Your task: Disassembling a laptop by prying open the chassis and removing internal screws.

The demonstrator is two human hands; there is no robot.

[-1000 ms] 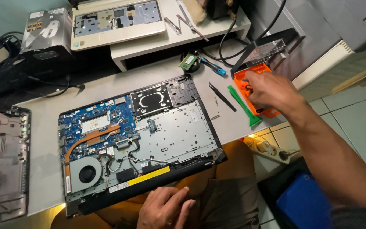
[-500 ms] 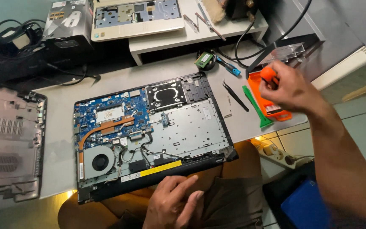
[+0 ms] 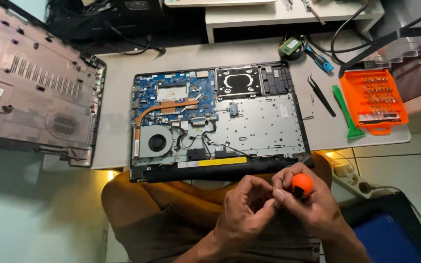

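both hands meet at the near edge: right hand [image 3: 313, 204] grips an orange-capped screwdriver [image 3: 301, 184], left hand [image 3: 244, 212] pinches its tip, likely fitting a bit; next, it must seat on a screw of the opened laptop [image 3: 220, 122].

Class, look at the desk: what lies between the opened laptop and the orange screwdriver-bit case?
In the head view, black tweezers and a green pry tool lie between the laptop and the orange bit case.

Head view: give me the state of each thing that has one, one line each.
Laptop: bottom cover off, board and fan exposed.
Bottom cover: detached, lying inner side up.
Bit case: open, bits showing.
Screwdriver: held in right hand, left hand at its tip.
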